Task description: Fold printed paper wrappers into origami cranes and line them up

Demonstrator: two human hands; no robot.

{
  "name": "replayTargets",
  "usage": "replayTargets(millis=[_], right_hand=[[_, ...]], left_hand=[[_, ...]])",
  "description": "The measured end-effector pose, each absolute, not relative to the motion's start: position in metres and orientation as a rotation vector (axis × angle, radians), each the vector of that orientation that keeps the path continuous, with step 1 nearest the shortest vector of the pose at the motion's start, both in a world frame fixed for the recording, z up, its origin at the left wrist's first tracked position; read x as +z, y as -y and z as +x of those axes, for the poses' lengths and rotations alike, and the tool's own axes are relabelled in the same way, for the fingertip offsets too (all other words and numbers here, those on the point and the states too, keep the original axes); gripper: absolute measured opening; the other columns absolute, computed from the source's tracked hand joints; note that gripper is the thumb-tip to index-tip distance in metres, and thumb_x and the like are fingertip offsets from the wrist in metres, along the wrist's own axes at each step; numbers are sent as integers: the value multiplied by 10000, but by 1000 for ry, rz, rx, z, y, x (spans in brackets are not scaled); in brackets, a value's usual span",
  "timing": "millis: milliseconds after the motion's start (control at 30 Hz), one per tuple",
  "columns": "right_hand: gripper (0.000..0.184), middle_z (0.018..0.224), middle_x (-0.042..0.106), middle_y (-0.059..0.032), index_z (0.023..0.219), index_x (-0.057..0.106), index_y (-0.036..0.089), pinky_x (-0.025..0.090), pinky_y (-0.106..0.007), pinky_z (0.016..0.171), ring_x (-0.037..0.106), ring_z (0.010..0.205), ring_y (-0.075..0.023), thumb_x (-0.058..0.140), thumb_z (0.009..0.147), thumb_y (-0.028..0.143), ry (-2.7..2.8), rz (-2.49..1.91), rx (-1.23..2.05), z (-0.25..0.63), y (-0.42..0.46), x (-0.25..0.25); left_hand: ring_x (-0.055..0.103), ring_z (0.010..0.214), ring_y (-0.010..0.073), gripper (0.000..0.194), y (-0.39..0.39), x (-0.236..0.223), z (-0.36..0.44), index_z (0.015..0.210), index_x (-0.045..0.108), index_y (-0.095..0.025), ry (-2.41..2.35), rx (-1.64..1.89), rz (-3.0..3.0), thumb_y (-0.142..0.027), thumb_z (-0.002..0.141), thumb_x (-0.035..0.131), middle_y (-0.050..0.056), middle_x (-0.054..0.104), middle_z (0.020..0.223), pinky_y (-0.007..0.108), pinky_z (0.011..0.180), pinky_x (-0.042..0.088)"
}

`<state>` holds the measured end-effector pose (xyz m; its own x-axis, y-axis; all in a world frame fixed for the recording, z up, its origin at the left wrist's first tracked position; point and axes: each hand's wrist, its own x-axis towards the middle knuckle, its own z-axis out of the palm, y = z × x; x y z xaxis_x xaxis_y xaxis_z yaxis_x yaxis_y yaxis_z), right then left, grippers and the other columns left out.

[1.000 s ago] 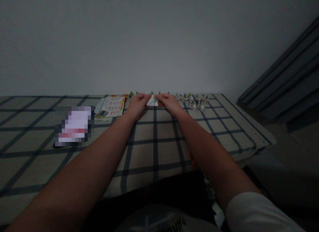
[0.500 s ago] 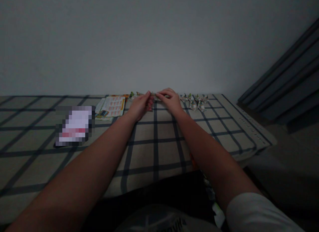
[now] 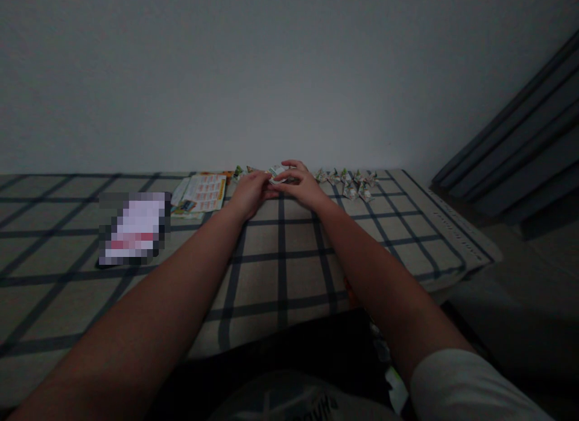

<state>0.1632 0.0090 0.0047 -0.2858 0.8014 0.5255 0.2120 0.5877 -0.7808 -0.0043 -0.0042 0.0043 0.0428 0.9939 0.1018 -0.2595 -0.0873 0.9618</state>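
Observation:
Between my two hands, near the wall side of the table, is a small folded piece of printed paper (image 3: 277, 173), white with some green. My left hand (image 3: 251, 193) is closed on its left side, thumb and fingers together. From the right my right hand (image 3: 302, 184) grips the same paper, its thumb below and its fingers bent over the top. The fingers partly cover the paper, so its full shape is hidden. Several folded paper pieces with pointed corners (image 3: 359, 187) stand to the right of my right hand. More folded paper (image 3: 239, 172) lies just behind my left hand.
Flat printed leaflets (image 3: 207, 192) lie left of my hands. Closer to me on that side is a phone (image 3: 136, 228) with a lit, blurred screen. A checked cloth (image 3: 266, 258) covers the table, which meets a plain wall (image 3: 280, 77). A dark curtain (image 3: 520, 149) hangs at right.
The paper has turned so that more of its white face shows. My right hand's fingers have spread over it, and my left hand has moved slightly closer to it.

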Motion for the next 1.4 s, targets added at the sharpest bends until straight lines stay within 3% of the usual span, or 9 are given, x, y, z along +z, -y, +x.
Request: replayTargets(millis=[200, 367, 533, 700, 867, 1067, 1133, 1267, 1400], right_hand=[[254, 1168, 638, -82, 834, 792, 213, 416, -405, 1118, 590, 1185, -213, 802, 787, 463, 1804, -849, 660, 165, -18, 1], [248, 1152, 663, -80, 818, 788, 208, 413, -399, 1119, 608, 1147, -198, 768, 827, 455, 1764, -872, 660, 168, -20, 4], [283, 1145, 675, -81, 835, 774, 205, 457, -396, 1075, 622, 1119, -194, 739, 845, 486, 1686, -855, 738, 170, -23, 4], [296, 1153, 674, -82, 889, 761, 202, 556, -330, 888, 639, 1028, -179, 743, 828, 490, 1618, -852, 832, 168, -18, 5], [358, 1138, 708, -58, 1128, 738, 239, 565, -250, 704, 646, 847, -126, 752, 823, 426, 1545, -872, 982, 167, -16, 5], [292, 826, 723, -28, 986, 740, 189, 547, -232, 618, 623, 652, -105, 734, 845, 444, 1520, -893, 1041, 167, -22, 3], [310, 810, 719, -24, 961, 731, 191, 559, -238, 630, 632, 657, -110, 740, 838, 475, 1515, -878, 1045, 167, -22, 3], [359, 903, 727, -30, 948, 707, 205, 593, -256, 681, 667, 754, -128, 739, 822, 540, 1488, -859, 1056, 169, -22, 3], [398, 999, 726, -38, 969, 689, 213, 616, -268, 699, 677, 851, -146, 742, 806, 572, 1454, -848, 1102, 169, -21, 4]], left_hand=[[625, 694, 154, 122, 3, 0, -5, 771, 672, -173, -897, 1349, 1146, -283, 742, 716, 42, 661, 787, 282, 617, 576], [668, 762, 154, 470, 6, 1, -5, 1188, 710, -198, -904, 1450, 1232, -282, 726, 740, 36, 701, 906, 312, 690, 605], [695, 874, 193, 348, 6, -2, -7, 1009, 797, -170, -960, 1452, 1458, -340, 705, 793, 77, 765, 991, 357, 859, 577], [710, 996, 244, 402, 0, -6, -12, 1019, 816, -178, -1048, 1461, 1578, -441, 716, 823, 111, 787, 1040, 405, 987, 526], [719, 996, 248, 456, -5, -8, -14, 1062, 807, -173, -1034, 1539, 1517, -487, 731, 814, 121, 786, 1066, 411, 986, 530], [717, 849, 204, 575, -4, -7, -12, 1185, 750, -168, -997, 1521, 1474, -484, 711, 829, 102, 779, 975, 386, 880, 574], [713, 824, 195, 617, -4, -7, -11, 1208, 734, -175, -978, 1516, 1446, -496, 692, 841, 91, 774, 945, 368, 842, 580], [713, 903, 220, 535, -4, -8, -11, 1009, 789, -164, -981, 1498, 1473, -585, 681, 830, 105, 778, 990, 359, 869, 569], [709, 908, 234, 544, -1, -6, -14, 993, 811, -181, -1037, 1480, 1572, -644, 710, 789, 98, 789, 985, 366, 890, 551]])
